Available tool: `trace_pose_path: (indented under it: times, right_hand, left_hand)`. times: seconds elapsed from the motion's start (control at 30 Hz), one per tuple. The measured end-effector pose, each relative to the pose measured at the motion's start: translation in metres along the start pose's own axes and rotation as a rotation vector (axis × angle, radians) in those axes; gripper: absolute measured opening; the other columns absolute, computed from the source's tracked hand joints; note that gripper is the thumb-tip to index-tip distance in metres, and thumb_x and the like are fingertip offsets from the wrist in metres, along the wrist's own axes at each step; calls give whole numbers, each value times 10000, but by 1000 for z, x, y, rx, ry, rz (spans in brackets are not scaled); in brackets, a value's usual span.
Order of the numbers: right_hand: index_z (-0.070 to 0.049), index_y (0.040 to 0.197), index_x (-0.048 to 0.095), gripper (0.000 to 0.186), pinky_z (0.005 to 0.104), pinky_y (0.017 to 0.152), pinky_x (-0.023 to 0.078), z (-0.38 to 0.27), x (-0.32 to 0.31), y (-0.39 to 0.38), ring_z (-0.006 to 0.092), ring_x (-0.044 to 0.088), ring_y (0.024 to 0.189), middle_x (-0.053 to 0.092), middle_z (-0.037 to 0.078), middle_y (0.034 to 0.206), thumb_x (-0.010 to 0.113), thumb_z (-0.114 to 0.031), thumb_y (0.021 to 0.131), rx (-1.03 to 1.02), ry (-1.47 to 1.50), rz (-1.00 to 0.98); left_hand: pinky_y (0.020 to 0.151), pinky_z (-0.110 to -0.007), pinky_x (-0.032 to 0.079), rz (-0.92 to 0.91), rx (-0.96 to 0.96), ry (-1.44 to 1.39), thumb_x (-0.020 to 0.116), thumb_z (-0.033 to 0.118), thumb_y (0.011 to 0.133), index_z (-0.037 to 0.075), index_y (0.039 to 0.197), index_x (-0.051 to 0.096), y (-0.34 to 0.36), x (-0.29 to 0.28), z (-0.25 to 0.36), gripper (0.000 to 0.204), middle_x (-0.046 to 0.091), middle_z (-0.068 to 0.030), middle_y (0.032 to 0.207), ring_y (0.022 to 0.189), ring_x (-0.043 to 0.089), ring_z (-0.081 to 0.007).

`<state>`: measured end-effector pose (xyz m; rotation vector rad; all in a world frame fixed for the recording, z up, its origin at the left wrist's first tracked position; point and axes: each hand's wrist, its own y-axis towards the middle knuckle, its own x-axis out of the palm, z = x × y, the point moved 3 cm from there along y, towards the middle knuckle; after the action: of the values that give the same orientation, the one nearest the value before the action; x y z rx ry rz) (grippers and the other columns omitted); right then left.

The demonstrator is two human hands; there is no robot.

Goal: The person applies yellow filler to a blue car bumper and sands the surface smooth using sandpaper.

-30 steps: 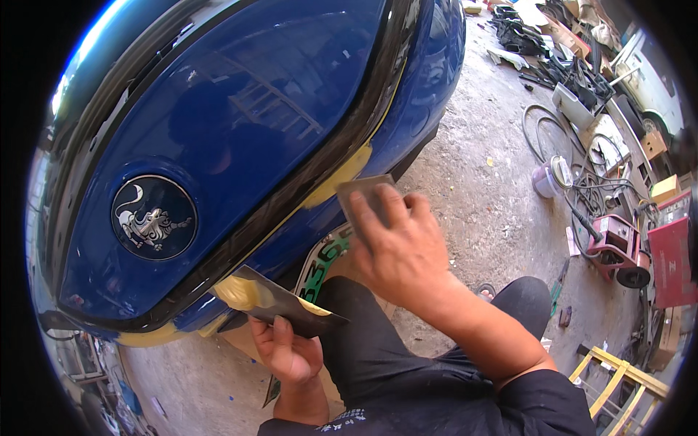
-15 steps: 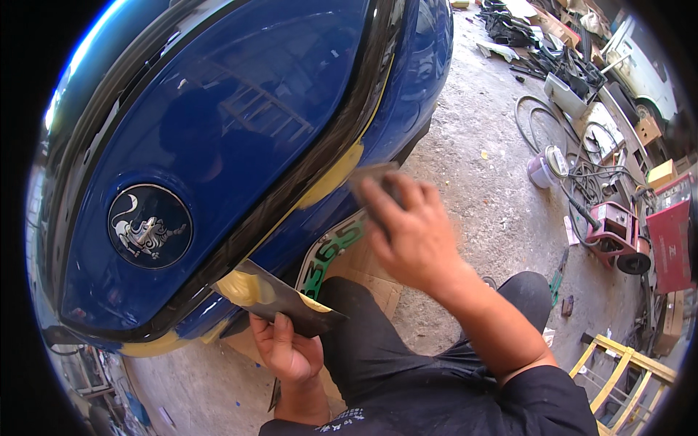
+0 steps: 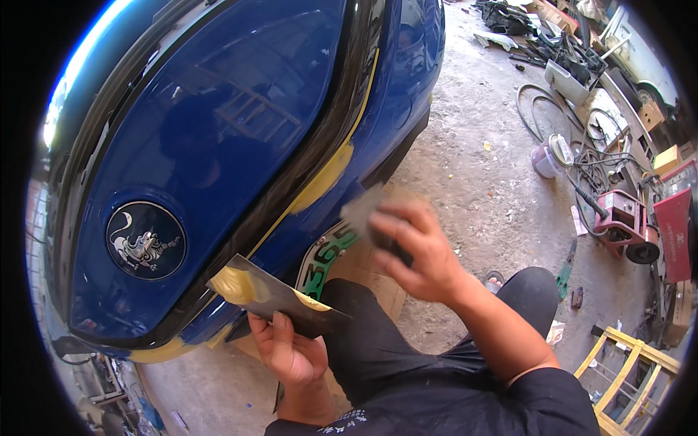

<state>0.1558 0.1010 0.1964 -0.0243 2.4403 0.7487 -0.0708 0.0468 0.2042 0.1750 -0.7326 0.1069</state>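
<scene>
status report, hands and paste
Left hand holding dark plate. Right hand gripping flat spreader, blurred. Yellow paste on plate and blue bodywork. No obstruction seen.

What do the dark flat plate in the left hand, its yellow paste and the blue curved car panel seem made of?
Dark flat plate: perhaps metal or stiff plastic; thin straight edges and dull sheen leave it open.
Yellow paste: likely filler, smooth, thick smears.
Blue curved car panel: glossy paint reflecting a barred shape; metal or plastic beneath cannot be told.

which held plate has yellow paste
The dark rectangular plate in the left hand: yellow paste covers its left end; the blurred grey plate in the right hand shows no heap.
</scene>
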Motion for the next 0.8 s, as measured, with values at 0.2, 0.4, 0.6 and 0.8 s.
trace_pose_path:
  times: [0.2, 0.4, 0.6, 0.8]
  right_hand:
    - [-44, 1237, 558, 460, 448, 959, 390, 0, 30, 17, 368, 458, 1155, 495, 169, 1252, 673, -161, 806, 119, -202, 255]
    - [-16, 1281, 548, 458, 405, 983, 389, -35, 13, 2, 333, 484, 1179, 481, 189, 1296, 648, -185, 867, 48, 467, -71]
    - [-31, 1199, 615, 383, 393, 963, 432, -23, -8, -20, 338, 530, 1147, 535, 192, 1239, 674, -152, 841, -28, 325, -309]
    - [-52, 1144, 634, 412, 449, 970, 415, -40, -30, -11, 392, 520, 1143, 558, 172, 1217, 718, -101, 744, -16, -11, -90]
  left_hand:
    - [1011, -391, 439, 70, -26, 71, 508, 62, 956, 54, 1319, 454, -3, -3, 0, 367, 570, -98, 1253, 1137, 561, -229]
    - [1013, -422, 435, 91, -92, 51, 482, 61, 963, 64, 1336, 444, -2, -1, -1, 375, 554, -108, 1272, 1153, 549, -249]
    - [1032, -446, 411, 50, -37, 90, 496, 80, 959, 63, 1351, 435, 2, 12, -6, 397, 537, -104, 1294, 1169, 532, -259]
    - [1061, -441, 372, 42, 53, 166, 455, 21, 942, 22, 1366, 412, 6, 13, -5, 426, 506, -140, 1330, 1224, 496, -284]
